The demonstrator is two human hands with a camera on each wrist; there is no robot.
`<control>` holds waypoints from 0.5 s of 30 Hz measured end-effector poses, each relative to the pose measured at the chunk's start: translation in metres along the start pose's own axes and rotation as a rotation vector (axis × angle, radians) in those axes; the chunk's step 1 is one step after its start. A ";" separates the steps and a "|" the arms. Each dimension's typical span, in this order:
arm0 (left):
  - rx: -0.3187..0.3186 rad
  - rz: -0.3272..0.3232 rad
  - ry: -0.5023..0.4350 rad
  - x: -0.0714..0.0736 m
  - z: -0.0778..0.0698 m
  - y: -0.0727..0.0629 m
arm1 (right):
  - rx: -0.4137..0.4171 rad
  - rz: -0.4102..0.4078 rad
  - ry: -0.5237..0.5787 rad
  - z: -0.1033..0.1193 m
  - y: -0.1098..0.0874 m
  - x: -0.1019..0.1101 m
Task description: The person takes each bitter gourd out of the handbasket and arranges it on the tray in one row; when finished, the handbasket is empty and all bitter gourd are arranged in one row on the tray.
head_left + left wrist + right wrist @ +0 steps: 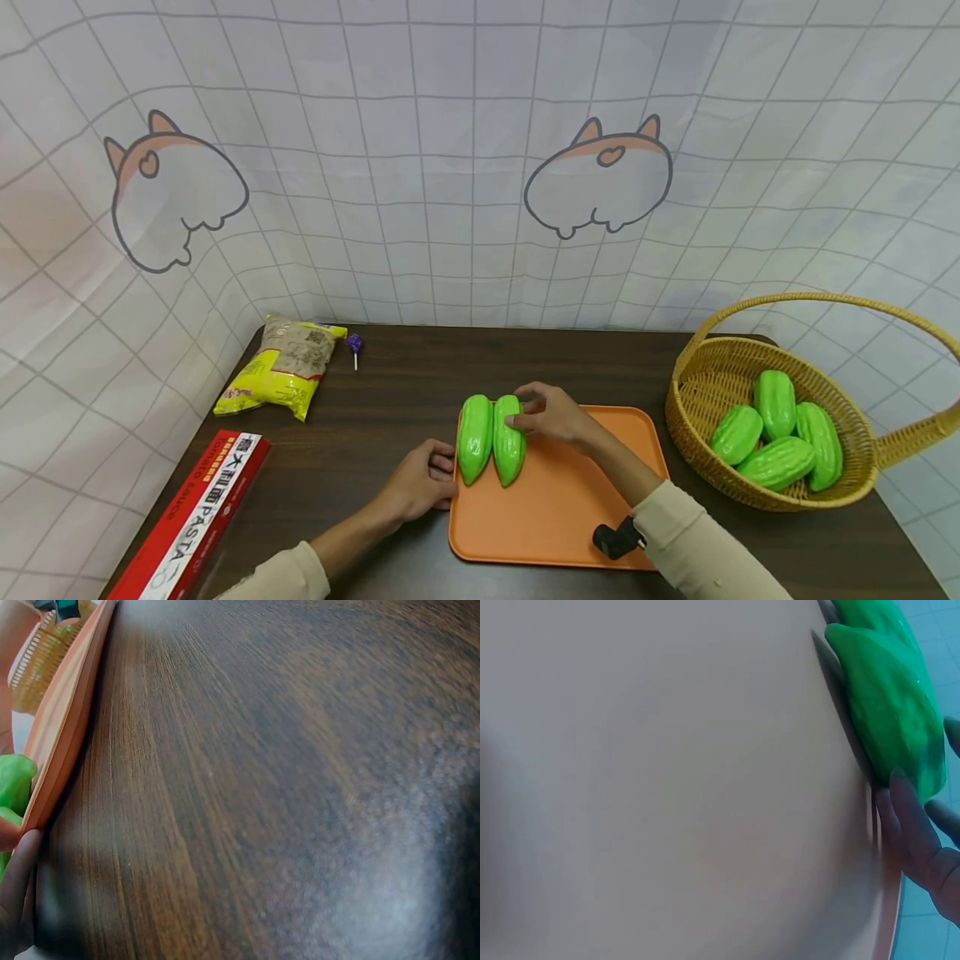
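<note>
Two green ridged melon-like pieces (pixel 476 439) lie side by side on the left part of an orange tray (pixel 562 517), narrow ends toward me. My left hand (pixel 422 481) grips the tray's left edge; in the left wrist view one finger (pixel 21 874) lies along the outside of the rim. My right hand (pixel 555 414) reaches across the tray and holds the far end of the right-hand green melon (pixel 509 450). In the right wrist view its fingers (pixel 915 821) surround that end of the melon (pixel 892 705). The palm is partly out of that view.
A wicker basket (pixel 682 450) with a tall handle holds several more green pieces at the right. On the left are a red pasta box (pixel 191 517), a yellow bag (pixel 285 367) and a purple lollipop (pixel 355 343). A tiled-pattern curtain (pixel 465 192) hangs behind the dark table (pixel 405 392).
</note>
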State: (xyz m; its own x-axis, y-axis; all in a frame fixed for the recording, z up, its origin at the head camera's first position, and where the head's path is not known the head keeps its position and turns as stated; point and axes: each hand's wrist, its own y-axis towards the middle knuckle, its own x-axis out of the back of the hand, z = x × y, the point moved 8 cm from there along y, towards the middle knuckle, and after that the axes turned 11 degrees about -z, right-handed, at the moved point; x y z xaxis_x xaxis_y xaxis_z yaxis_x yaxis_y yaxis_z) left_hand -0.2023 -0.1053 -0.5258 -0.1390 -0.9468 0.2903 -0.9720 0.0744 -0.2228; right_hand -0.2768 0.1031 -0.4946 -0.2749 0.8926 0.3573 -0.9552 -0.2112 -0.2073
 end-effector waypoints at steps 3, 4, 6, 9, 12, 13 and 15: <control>0.001 -0.002 -0.002 0.000 -0.001 0.000 | -0.007 0.006 0.003 0.000 -0.002 0.002; 0.002 -0.004 -0.003 0.000 -0.001 -0.001 | -0.014 0.003 0.005 0.000 -0.002 0.003; 0.000 -0.005 0.000 0.000 -0.001 -0.001 | -0.013 0.001 0.003 0.000 -0.003 0.005; 0.001 -0.007 0.004 0.000 -0.001 -0.001 | -0.002 -0.004 -0.011 0.002 -0.005 0.009; 0.001 -0.009 0.007 0.000 -0.001 -0.001 | 0.009 -0.007 -0.032 0.004 -0.006 0.014; 0.002 -0.009 0.009 0.000 -0.001 -0.001 | 0.017 -0.006 -0.043 0.005 -0.007 0.016; 0.002 -0.009 0.011 0.000 -0.001 -0.001 | 0.019 -0.012 -0.065 0.006 -0.009 0.020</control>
State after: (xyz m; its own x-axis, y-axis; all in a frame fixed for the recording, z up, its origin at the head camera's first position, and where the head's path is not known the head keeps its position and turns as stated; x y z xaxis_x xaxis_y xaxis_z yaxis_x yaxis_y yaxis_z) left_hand -0.2014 -0.1054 -0.5243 -0.1320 -0.9440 0.3023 -0.9729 0.0649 -0.2220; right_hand -0.2742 0.1207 -0.4804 -0.2693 0.8675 0.4182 -0.9602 -0.2087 -0.1854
